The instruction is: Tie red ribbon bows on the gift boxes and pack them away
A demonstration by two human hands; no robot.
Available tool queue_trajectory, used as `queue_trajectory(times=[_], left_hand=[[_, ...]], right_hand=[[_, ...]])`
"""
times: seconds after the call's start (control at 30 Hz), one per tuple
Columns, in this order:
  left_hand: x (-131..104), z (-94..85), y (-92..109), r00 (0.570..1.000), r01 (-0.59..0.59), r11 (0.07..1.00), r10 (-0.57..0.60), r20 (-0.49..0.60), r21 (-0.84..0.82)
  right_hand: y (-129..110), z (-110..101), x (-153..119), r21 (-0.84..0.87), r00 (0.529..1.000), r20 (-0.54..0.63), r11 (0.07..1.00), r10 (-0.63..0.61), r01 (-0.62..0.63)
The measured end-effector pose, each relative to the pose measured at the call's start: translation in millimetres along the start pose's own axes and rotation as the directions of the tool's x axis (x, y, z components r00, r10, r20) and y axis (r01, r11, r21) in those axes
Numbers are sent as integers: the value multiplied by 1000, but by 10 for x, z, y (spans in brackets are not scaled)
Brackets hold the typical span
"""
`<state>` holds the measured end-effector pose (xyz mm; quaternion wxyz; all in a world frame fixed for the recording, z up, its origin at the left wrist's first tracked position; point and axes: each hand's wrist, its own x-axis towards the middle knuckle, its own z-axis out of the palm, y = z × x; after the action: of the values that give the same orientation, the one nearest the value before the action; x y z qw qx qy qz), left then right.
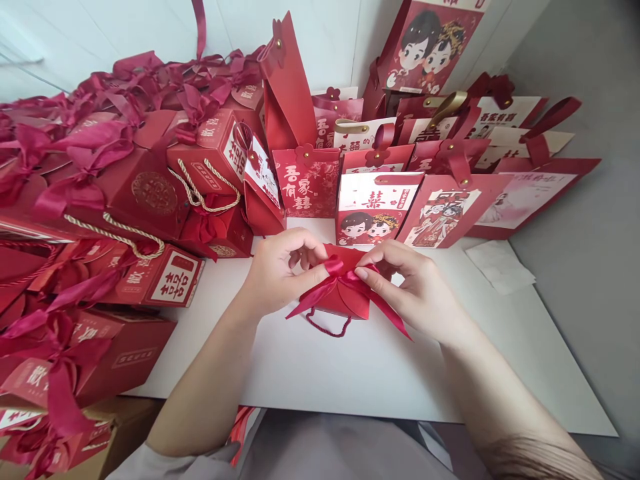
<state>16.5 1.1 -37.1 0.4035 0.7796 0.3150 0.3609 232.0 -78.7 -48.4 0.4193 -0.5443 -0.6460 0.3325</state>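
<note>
Red gift box (345,297) sits on the white worktop (320,373) between both hands, its ribbon (350,283) running left-right. Left hand (280,270) and right hand (415,283) each pinch a ribbon loop on top, equally near, cord handle (327,327) toward the person.

Readable Chinese text only, all on red gift packaging at the back and left of the white table (380,373).

"吾家有喜" in white on the small red bag (306,183) at centre back.

A large red "囍" on the white-fronted bag with a cartoon couple (373,207), just right of it.

"囍" in red on the white end label of the red box (165,277) at left; gold characters beside it, partly hidden by ribbon.

"囍" again, turned sideways, on the end of the rope-handled red box (220,150) behind.

Other characters on bags further back too small, cut off or blurred to read.
</note>
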Motion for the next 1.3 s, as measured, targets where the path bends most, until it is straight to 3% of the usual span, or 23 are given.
queue_trajectory(times=[0.13, 0.3, 0.43, 0.6, 0.73, 0.83, 0.97, 1.3], left_hand=[[-1, -13, 26, 998, -66, 990, 66, 2, 126], [-5, -26, 76, 996, 16, 983, -32, 83, 182], [-8, -26, 95, 982, 36, 985, -66, 178, 166], [5, -64, 106, 975, 58, 988, -87, 202, 144], [28, -138, 108, 951, 186, 980, -198, 239, 72], [40, -168, 95, 927, 307, 952, -300, 224, 5], [45, -172, 71, 909, 390, 920, -392, 141, 42], [52, -157, 115, 885, 404, 914, -385, 261, -21]], right_hand=[[1, 2, -4, 0, 1000, 4, 1000, -1, 1], [-17, 0, -15, -18, 1000, 1, 1000, 1, -1], [-25, -4, -11, -33, 1000, 3, 999, -3, 4], [-26, -9, 0, -43, 1000, 1, 999, -12, 12], [-24, -8, -6, -43, 1000, -2, 999, -5, 5], [-20, -1, -11, -62, 999, -27, 998, -22, 21], [-20, 4, -16, -92, 999, -31, 995, -31, 28], [-23, 0, -19, -105, 999, -24, 994, -24, 21]])
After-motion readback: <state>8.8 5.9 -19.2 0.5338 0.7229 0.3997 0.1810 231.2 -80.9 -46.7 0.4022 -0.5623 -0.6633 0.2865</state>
